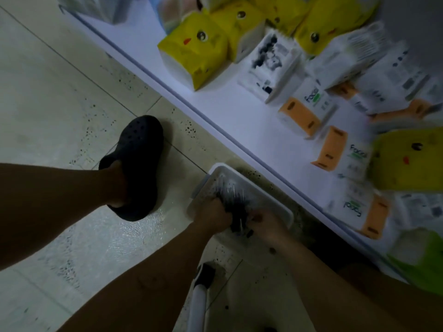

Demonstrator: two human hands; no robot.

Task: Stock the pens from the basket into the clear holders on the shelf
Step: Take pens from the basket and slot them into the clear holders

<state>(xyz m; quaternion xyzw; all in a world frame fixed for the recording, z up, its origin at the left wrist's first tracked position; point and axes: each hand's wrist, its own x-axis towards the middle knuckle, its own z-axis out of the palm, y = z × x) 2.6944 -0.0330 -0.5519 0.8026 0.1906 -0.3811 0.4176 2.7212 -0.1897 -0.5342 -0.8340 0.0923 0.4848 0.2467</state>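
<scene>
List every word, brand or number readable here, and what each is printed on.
"Facial", blurred, likely reading: far orange-and-white tissue pack.
"Facial", last letters blurred: middle orange-and-white pack.
"Facial", upside down, blurred: near orange-and-white pack.
Small print on the white packs: too blurred to read.
Yellow packs: a printed face, no readable words.

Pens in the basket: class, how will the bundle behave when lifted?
Probably stiff but loose: the pens are separate sticks, so some may slip from the left hand. Likely light: one hand grips many. Dropped ones may roll.
</scene>
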